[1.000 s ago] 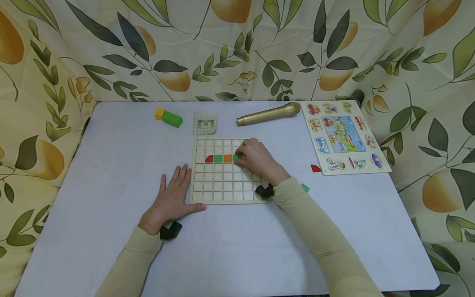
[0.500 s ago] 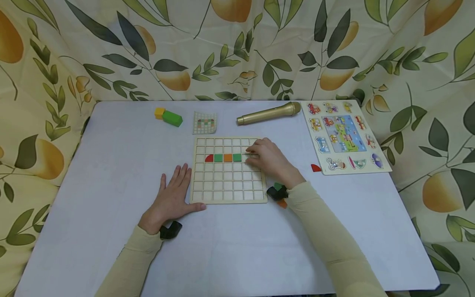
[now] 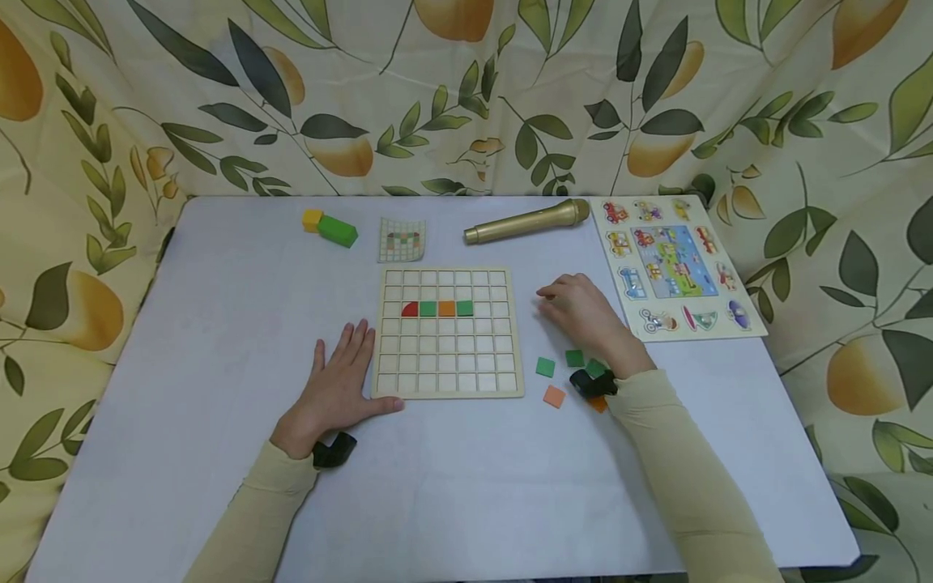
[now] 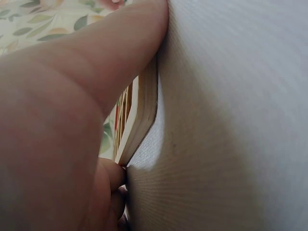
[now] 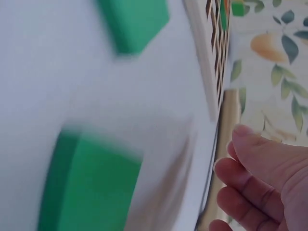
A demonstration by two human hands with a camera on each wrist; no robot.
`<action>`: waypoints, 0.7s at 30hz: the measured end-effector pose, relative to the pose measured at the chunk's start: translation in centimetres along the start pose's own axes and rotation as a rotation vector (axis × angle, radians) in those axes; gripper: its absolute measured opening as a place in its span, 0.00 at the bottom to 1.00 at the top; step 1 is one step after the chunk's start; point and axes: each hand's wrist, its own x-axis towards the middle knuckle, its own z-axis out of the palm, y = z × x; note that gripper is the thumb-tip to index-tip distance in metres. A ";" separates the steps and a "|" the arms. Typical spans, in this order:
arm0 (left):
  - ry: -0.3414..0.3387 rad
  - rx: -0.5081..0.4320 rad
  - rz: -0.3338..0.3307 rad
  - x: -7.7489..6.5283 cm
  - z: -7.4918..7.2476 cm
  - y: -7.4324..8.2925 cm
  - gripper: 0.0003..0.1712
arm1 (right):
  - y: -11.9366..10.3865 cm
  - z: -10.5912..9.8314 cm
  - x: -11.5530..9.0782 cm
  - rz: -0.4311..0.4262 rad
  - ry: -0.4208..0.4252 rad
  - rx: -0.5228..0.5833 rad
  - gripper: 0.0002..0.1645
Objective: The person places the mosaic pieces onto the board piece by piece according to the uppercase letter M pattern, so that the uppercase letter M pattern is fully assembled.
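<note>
A wooden grid board lies mid-table. One of its upper rows holds a red rounded tile, a green tile, an orange tile and a second green tile. My left hand lies flat with spread fingers, touching the board's left edge and lower corner. My right hand hovers right of the board, fingers loosely bent and holding nothing. Near its wrist lie loose green tiles and orange tiles, partly covered. The right wrist view shows a blurred green tile close up.
Behind the board lies a small pattern card. A gold microphone is to its right, and a green block with a yellow block to its left. A picture puzzle board occupies the far right.
My right hand has let go of the rightmost green tile on the board and moved right, off the grid. Loose tiles came into view; the loose red piece is now hidden. My left hand stayed put.
</note>
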 end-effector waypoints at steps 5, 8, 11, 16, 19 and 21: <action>0.007 -0.004 0.003 0.0 0.0 0.0 0.74 | 1.6 -0.8 -1.3 0.047 0.016 0.011 0.14; 0.006 -0.006 0.003 0.0 0.0 0.0 0.73 | 2.6 -1.2 -2.0 0.063 0.025 0.018 0.14; 0.006 -0.009 0.004 0.0 -0.1 0.0 0.73 | 3.4 -1.5 -2.8 0.071 0.030 0.027 0.14; 0.008 -0.016 0.005 0.0 -0.1 0.1 0.73 | 4.3 -1.9 -3.8 0.089 0.033 0.038 0.16; 0.006 -0.014 0.003 0.0 -0.1 0.1 0.73 | 4.8 -2.1 -4.3 0.100 0.031 0.033 0.18; 0.007 -0.013 0.002 0.0 0.0 0.1 0.73 | 5.0 -2.3 -4.6 0.117 0.022 0.040 0.19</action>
